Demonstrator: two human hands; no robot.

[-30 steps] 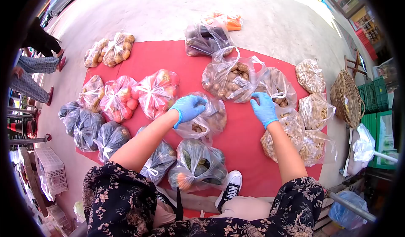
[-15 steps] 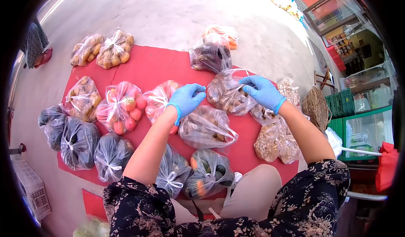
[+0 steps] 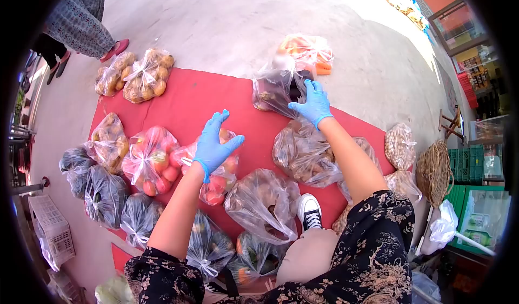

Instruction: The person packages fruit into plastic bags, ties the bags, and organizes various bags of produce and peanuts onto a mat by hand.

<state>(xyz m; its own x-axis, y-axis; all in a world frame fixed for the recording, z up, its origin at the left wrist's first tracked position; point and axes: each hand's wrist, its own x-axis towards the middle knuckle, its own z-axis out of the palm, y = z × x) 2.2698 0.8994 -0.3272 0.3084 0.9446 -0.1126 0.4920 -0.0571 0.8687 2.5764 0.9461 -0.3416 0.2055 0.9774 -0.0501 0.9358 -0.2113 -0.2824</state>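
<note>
My left hand (image 3: pixel 212 148), in a thin blue glove, is open with its fingers spread above a clear bag of red tomatoes (image 3: pixel 219 184). My right hand (image 3: pixel 314 106), gloved the same way, reaches to the right side of a bag of dark purple eggplants (image 3: pixel 270 92). Its fingers are apart; whether they touch the plastic I cannot tell. Below that hand lies a clear bag of brownish produce (image 3: pixel 297 147), its kind unclear. Another clear bag (image 3: pixel 259 201) with brownish contents sits nearer my shoe. Behind the eggplants is a bag of carrots (image 3: pixel 323 66).
A red cloth (image 3: pixel 200 96) lies on the concrete under several bags. Potato bags (image 3: pixel 148 79) sit at its far left, tomatoes (image 3: pixel 151 163) and dark bags (image 3: pixel 105 196) along the left. A wicker basket (image 3: pixel 432 174) stands right. My shoe (image 3: pixel 310 212) is on the cloth. Someone's legs (image 3: pixel 81 22) are upper left.
My right hand has moved from the brownish produce bag to the eggplant bag. My left hand has opened wider and shifted left. The view has shifted, and the other person's legs show more.
</note>
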